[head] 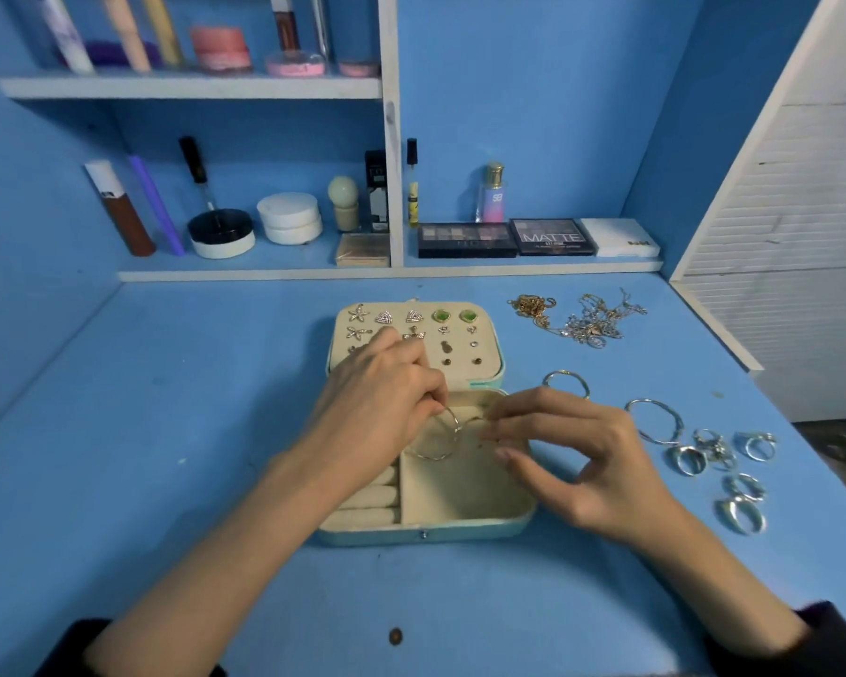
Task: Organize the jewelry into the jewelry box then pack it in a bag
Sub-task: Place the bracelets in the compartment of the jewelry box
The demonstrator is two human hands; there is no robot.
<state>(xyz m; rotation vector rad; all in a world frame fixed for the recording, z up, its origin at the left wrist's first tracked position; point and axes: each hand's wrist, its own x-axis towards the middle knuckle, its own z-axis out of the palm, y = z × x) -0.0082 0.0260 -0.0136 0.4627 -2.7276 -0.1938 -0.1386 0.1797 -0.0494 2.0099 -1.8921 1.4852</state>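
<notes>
Hoop: thin silver hoop (433,457), held just over the jewelry box's (426,532) large open compartment.
Hands: left hand (382,398) pinches its top; right hand (572,452) seems to pinch the opposite edge.
Doing it well: lower it flat, then let go gently.
Bench (167,432): rings (719,456) wait on the right.

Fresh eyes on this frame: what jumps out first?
The open jewelry box at table centre, where the left hand and right hand pinch a thin silver hoop over its lower tray. Its lid is full of earrings; loose rings and tangled chains lie on the blue table to its right.
</notes>
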